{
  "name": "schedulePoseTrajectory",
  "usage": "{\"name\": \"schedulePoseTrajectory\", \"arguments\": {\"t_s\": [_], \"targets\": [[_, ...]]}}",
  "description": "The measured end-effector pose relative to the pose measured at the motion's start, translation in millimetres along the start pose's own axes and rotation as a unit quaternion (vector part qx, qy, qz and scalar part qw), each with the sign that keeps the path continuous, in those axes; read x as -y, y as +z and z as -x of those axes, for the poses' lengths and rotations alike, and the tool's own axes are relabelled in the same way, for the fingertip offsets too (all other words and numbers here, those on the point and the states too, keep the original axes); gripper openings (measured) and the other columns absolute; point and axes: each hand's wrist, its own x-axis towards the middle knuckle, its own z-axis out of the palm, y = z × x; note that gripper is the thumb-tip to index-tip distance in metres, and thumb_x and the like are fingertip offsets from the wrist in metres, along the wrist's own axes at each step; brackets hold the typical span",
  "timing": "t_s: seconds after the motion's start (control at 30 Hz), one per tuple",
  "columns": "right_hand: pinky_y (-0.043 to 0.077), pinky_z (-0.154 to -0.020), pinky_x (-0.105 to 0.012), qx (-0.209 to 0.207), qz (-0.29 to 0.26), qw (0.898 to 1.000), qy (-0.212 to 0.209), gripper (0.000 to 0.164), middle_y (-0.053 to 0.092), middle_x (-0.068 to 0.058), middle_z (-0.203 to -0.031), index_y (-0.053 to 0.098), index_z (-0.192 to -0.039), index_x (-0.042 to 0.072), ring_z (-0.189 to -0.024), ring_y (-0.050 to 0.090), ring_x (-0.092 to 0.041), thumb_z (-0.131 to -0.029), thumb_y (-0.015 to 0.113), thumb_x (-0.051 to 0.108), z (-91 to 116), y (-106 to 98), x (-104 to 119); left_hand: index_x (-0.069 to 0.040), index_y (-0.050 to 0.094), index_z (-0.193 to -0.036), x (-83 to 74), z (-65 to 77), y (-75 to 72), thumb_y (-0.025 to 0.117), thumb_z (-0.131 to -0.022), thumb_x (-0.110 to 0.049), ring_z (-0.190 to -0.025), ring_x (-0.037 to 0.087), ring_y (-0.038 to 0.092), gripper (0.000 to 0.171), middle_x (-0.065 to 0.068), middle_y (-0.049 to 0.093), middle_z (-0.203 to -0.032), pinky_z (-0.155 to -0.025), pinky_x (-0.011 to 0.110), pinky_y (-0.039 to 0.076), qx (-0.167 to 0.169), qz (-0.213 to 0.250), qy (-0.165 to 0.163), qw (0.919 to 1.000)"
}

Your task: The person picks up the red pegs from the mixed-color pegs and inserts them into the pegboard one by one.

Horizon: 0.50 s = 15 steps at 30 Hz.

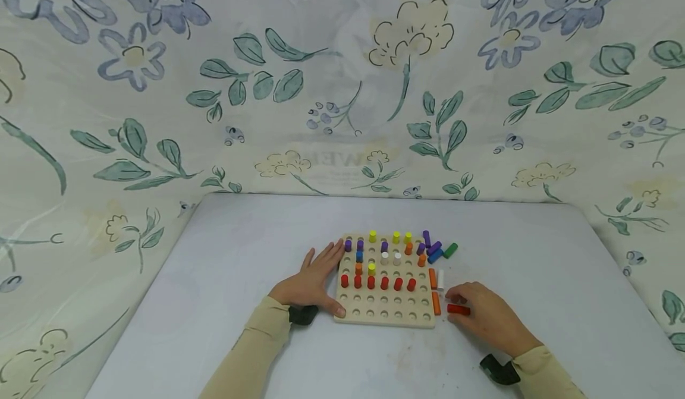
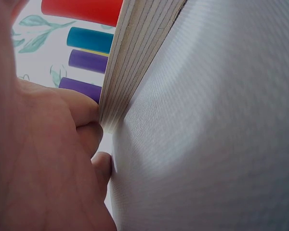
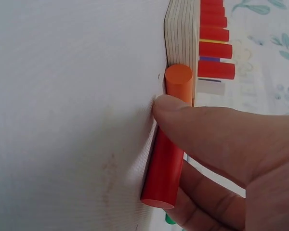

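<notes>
A wooden pegboard lies on the table. My left hand, fingers spread, rests along its left edge, the thumb at the near corner. In the left wrist view, the fingers touch the board's layered side. Beyond the board's right side, my right hand pinches a red peg between thumb and fingers, low over the table. The peg lies nearly sideways in the head view. A row of red pegs stands upright in the board, with yellow, purple, blue, white and orange pegs behind it.
Two orange pegs and a white peg lie along the board's right side. Purple and blue pegs and a green peg lie loose near the far right corner. A flowered cloth hangs behind the white table.
</notes>
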Motion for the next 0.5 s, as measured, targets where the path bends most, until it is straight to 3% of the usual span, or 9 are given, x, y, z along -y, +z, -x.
{"name": "schedulePoseTrajectory", "arguments": {"t_s": [0.5], "targets": [[0.057,-0.085,-0.038,0.011,0.024,0.999,-0.025,0.024,0.065,0.006,-0.097,0.076,-0.103,0.016,-0.09,0.059,-0.012,-0.081,0.085,0.02,-0.4,-3.1,1.5,-0.005,0.005,-0.161,0.9,-0.3,0.3,0.09,-0.067,-0.051,-0.155,0.027,-0.006,0.136,0.008,-0.001,-0.169,-0.119,0.057,-0.012,-0.001,0.003,0.004,1.0]]}}
